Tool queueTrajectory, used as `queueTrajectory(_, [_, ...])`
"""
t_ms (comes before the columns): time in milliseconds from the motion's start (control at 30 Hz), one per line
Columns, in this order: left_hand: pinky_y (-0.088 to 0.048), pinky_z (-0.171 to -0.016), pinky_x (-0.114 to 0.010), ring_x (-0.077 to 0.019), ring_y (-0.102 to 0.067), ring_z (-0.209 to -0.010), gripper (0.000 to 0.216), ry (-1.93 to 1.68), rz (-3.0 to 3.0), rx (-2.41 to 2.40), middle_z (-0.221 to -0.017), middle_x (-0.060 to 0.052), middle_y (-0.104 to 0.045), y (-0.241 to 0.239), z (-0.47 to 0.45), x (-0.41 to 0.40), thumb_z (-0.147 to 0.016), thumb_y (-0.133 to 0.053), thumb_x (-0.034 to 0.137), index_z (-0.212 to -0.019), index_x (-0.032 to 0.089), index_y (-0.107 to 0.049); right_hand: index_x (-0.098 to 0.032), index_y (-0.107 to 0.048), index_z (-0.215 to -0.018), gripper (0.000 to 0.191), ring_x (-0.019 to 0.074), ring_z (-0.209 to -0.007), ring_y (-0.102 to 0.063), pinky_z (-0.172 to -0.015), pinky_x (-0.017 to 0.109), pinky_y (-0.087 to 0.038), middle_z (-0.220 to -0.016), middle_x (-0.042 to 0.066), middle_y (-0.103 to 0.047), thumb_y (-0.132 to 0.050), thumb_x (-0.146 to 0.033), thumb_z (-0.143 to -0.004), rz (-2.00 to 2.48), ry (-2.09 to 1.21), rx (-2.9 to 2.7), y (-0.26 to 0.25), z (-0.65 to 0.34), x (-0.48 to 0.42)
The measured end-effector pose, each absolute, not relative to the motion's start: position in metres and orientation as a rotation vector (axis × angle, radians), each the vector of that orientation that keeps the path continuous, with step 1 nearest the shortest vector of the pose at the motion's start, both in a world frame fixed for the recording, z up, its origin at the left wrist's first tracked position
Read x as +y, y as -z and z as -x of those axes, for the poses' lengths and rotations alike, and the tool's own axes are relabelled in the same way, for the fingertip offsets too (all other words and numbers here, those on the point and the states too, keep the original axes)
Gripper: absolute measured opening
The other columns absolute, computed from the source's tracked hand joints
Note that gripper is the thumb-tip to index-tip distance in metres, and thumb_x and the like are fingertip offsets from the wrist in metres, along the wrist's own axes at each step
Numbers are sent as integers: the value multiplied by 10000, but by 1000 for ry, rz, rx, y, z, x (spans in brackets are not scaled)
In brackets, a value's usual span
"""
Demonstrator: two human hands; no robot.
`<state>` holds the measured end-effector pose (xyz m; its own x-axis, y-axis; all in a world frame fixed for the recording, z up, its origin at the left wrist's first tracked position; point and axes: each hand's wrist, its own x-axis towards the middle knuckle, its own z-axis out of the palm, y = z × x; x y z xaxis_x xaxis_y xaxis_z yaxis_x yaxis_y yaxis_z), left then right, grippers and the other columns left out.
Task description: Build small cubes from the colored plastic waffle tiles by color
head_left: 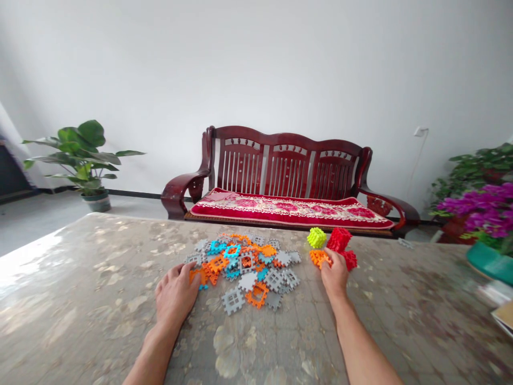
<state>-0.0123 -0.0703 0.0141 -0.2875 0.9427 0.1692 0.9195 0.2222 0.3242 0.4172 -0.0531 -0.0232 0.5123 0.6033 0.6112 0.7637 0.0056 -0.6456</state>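
Toward the far edge of the table [100,299], the left hand [175,293] rests flat, fingers spread, on the near-left rim of a loose pile of flat interlocking tiles [245,267], while the right hand [335,275] touches an orange cube [319,258] beside red cubes [340,243]; whether its fingers actually grip is hard to tell. These plastic pieces look light, stiff and slippery on the glossy top, best pinched by their notched edges.
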Motion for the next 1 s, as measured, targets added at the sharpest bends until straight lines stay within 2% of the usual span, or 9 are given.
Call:
queueTrajectory(200, [-355, -1027, -438, -294, -510, -1202, 481, -561, -1838, 2401, -1317, -107, -575, -14, 12, -70, -897, -356, 385, -1287, 255, -608, -117, -692, -1033, 454, 268, -962, -627, -931, 413, -463, -1035, 153, -706, -455, -382, -751, 1576, 104, -977, 25, -422, -50])
queueTrajectory(500, [-355, -1022, -433, -290, -515, -1190, 475, -564, -1839, 2403, -1325, -110, -574, -17, 12, -71, -897, -363, 392, -1275, 258, -617, -102, -688, -1006, 443, 281, -980, -623, -956, 434, -451, -1021, 176, -700, -427, -341, -739, 1595, 147, -921, 23, -426, -41])
queueTrajectory(667, [-354, -1021, -434, -291, -512, -1189, 465, -576, -1840, 2415, -1309, -104, -585, -14, 12, -70, -894, -375, 388, -1271, 263, -617, -103, -663, -1082, 476, 250, -969, -645, -935, 399, -474, -1052, 160, -692, -404, -297, -733, 1598, 43, -1024, 32, -428, -34])
queueTrajectory(767, [-353, -1024, -438, -294, -512, -1195, 474, -570, -1832, 2416, -1318, -108, -576, -14, 12, -70, -898, -360, 389, -1274, 259, -617, -89, -649, -1118, 515, 248, -965, -649, -924, 392, -481, -1079, 171, -677, -405, -309, -722, 1622, -14, -1059, 39, -430, -30])
queueTrajectory(1000, [-343, -1036, -430, -290, -498, -1220, 496, -520, -1820, 2411, -1328, -102, -567, -17, 12, -71, -908, -325, 401, -1297, 262, -599, -96, -676, -1097, 521, 281, -999, -602, -950, 419, -437, -1103, 176, -675, -425, -380, -739, 1747, 110, -1155, 28, -424, -39])
